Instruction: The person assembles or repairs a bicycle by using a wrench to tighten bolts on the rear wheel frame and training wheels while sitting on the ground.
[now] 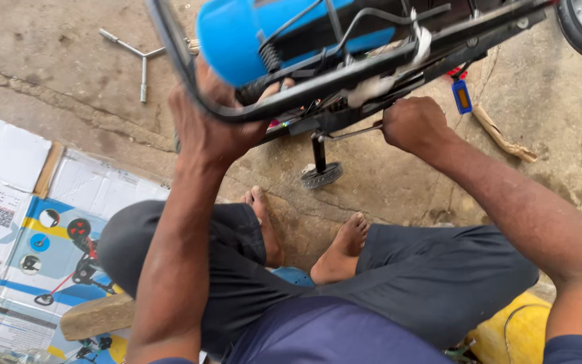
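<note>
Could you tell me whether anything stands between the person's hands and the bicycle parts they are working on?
Nothing visible does: the left hand already grips the black frame tube, and the right hand is closed on a thin metal tool.

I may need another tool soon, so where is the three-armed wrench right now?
In the head view the three-armed wrench lies on the concrete floor at upper left, beyond the left hand and beside the bicycle's blue part.

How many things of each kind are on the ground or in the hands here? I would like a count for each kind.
Bicycle, blue and black, upturned: 1
Y-shaped socket wrench: 1
Slim tool in right hand: 1
Flattened printed cardboard box: 1
Wood block: 1
Yellow container: 1
Left hand grips the bicycle frame.
Total: 6
</note>
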